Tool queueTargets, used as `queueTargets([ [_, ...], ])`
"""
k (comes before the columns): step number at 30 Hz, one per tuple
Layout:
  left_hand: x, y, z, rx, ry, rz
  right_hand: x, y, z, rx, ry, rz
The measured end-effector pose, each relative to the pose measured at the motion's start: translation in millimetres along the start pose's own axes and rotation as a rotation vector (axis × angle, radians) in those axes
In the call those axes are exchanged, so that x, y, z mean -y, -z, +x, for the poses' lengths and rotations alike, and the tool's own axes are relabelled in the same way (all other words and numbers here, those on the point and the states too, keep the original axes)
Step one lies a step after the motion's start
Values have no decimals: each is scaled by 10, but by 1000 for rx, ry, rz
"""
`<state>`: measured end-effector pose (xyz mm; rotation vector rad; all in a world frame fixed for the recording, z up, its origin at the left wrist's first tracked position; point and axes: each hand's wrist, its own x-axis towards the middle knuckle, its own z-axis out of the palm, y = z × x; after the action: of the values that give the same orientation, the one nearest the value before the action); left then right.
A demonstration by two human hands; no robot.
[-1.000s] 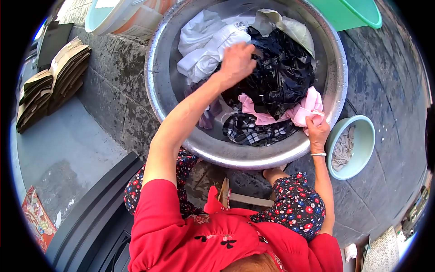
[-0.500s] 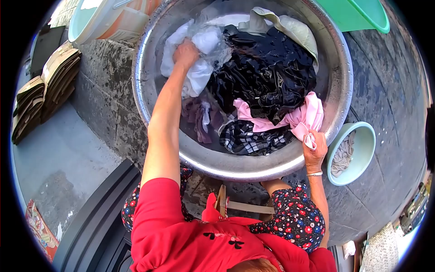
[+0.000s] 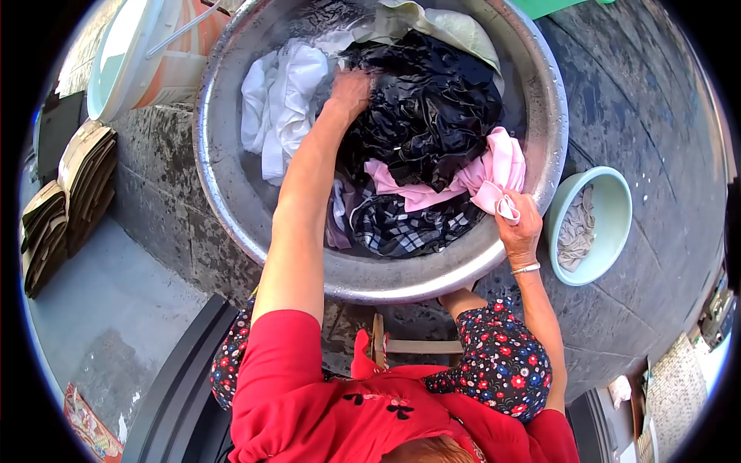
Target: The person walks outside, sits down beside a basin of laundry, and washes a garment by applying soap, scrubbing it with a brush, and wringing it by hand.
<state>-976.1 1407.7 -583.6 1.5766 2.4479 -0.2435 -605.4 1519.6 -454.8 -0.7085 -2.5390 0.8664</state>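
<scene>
Black cloth (image 3: 432,100), soaked and bunched, fills the metal basin (image 3: 546,116) from its centre toward 1 o'clock. Left hand (image 3: 351,91) at 11 o'clock inside the basin, on the black cloth's near-left edge; fingers partly lost in wet folds and blur, so cannot tell whether they grip or merely press. Right hand (image 3: 521,224) at 4 o'clock by the rim, fingers closed on a twisted fold of pink cloth (image 3: 502,162); the pink's tail runs left along the black cloth's lower edge. White cloth (image 3: 285,108) lies at 9 to 10 o'clock, pale cloth (image 3: 463,35) at 1, checked cloth (image 3: 409,228) between 5 and 6, purple cloth (image 3: 337,220) near 7. Outside: small tub (image 3: 615,220) between 3 and 4 o'clock, bucket (image 3: 143,81) between 9 and 10. Risks, by judgement: a hard tug on the pink could drag the black along, since they touch; wet fabric could slip from the right hand's pinch; a quick left-arm sweep could slop water over the rim; dark dye, if loose, could stain the white.
</scene>
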Motion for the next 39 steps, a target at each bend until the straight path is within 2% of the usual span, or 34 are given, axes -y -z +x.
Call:
queueTargets([
  [1,43,42,23,-15,1,9,-35,-5,34,-14,10,0],
  [3,45,269,-147,109,-34,26,-50,10,24,4,13,2],
  [7,69,907,-479,3,-19,-57,-61,63,27,30,-27,14],
  [9,159,1319,-707,57,-5,-44,-74,65,33,13,-17,33],
  [12,315,1885,-1112,135,126,-62,-113,34,56,-34,25,29],
  [14,461,2211,-1369,213,229,-122,-53,52,115,13,-645,512],
  [15,518,2287,-1510,208,301,-198,109,123,282,-102,-625,704],
  [16,544,2361,-1639,198,370,-273,284,276,451,-83,-724,854],
  [17,530,2412,-1753,189,379,-269,446,338,608,-158,-696,982],
  [18,505,2438,-1865,177,464,-418,602,394,739,-234,-666,1109],
  [20,421,2403,-1999,177,601,-671,889,611,943,-203,-664,1257],
  [22,234,2149,-2061,100,641,-724,1140,719,1024,-178,-652,1330],
  [24,-100,1887,-2027,31,667,-735,1490,851,1055,-114,-624,1472],
  [25,-132,1498,-1947,13,631,-734,1608,888,1059,-75,-584,1540],
  [26,-306,1330,-1864,-48,634,-630,1675,916,1061,-24,-555,1612],
  [28,-519,1163,-1682,-240,577,-548,1415,611,1012,28,-629,1720],
  [30,-831,1704,-1532,-267,515,-1305,1142,299,907,140,-790,1826],
  [31,-849,1459,-1406,-234,439,-1732,1045,186,839,173,-842,1810],
  [32,-921,1512,-1362,-84,327,-2030,974,90,786,214,-895,1797],
  [34,-1059,1512,-1314,217,221,-2081,853,-37,748,221,-949,1841],
  [35,-1113,1428,-1271,273,159,-2086,794,-70,737,255,-971,1848],
  [38,-1149,1239,-1259,488,167,-2247,657,-39,718,317,-1021,1831],
  [39,-1164,1190,-1244,496,166,-2254,631,-6,713,342,-1035,1826],
])
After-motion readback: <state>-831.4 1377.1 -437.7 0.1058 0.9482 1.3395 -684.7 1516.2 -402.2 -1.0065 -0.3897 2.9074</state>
